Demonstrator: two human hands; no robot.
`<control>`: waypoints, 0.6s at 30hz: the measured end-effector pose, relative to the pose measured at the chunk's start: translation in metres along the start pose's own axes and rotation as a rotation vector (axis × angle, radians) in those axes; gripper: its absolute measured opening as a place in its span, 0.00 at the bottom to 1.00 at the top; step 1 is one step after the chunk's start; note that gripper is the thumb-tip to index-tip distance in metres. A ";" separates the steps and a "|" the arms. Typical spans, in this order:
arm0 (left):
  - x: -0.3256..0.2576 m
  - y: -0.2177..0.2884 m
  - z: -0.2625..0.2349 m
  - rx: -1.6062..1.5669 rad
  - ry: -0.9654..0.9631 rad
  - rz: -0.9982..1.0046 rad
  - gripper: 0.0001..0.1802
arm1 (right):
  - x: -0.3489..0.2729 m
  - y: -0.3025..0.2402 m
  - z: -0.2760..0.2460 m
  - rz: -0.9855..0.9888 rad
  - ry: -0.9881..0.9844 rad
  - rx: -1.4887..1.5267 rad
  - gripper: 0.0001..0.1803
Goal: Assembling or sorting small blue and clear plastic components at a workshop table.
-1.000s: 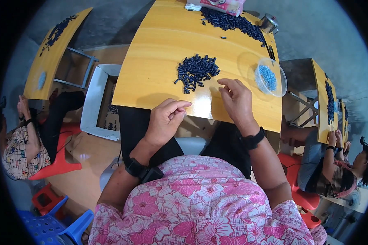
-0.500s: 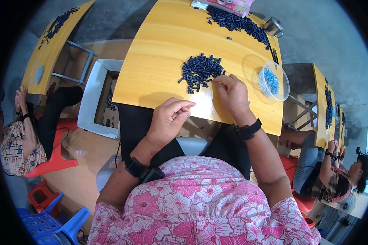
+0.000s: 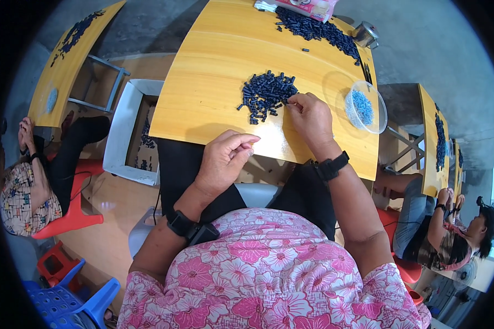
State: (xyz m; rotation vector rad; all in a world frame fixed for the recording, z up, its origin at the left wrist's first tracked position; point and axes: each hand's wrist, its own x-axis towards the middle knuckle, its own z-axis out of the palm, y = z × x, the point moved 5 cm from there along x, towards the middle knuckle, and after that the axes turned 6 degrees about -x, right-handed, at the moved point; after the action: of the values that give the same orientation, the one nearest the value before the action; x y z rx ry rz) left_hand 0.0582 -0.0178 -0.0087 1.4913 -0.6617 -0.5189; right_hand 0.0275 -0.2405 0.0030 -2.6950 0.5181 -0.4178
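Observation:
A heap of small dark-blue cylindrical pieces lies on the yellow wooden table in front of me. At the heap's right edge, my right hand has its thumb and fingers pinched together; whatever is between them is too small to make out. My left hand is held just off the table's near edge, thumb and index finger pressed together, and what they pinch is hidden. Right of my right hand stands a clear round plastic bowl with many tiny light-blue pieces in it.
A larger heap of dark pieces spreads along the far right edge, beside a metal cup and a pink package. Left of the table, a white box stands low. Other people sit at side tables, left and right.
My right hand has shifted slightly left, closer to the heap's edge. My left hand keeps its pinch in nearly the same place.

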 end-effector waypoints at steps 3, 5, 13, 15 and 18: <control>0.000 0.001 -0.001 -0.002 0.001 0.004 0.13 | 0.001 -0.003 0.000 0.014 -0.021 -0.040 0.08; 0.000 0.002 -0.001 0.020 -0.007 0.004 0.13 | 0.000 -0.009 -0.003 0.016 -0.036 -0.058 0.08; -0.001 -0.001 0.000 -0.001 -0.004 0.002 0.13 | 0.000 -0.010 -0.004 0.001 -0.014 -0.052 0.09; -0.001 -0.001 0.000 -0.001 -0.004 -0.002 0.13 | 0.001 -0.011 -0.002 -0.001 -0.036 -0.067 0.10; 0.000 -0.002 0.000 -0.001 -0.005 0.000 0.12 | 0.001 -0.013 -0.001 -0.021 -0.011 -0.096 0.09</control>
State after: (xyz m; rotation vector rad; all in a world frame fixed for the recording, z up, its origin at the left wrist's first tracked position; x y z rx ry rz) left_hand 0.0580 -0.0179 -0.0103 1.4899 -0.6650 -0.5230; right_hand 0.0315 -0.2300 0.0097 -2.7950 0.5203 -0.3933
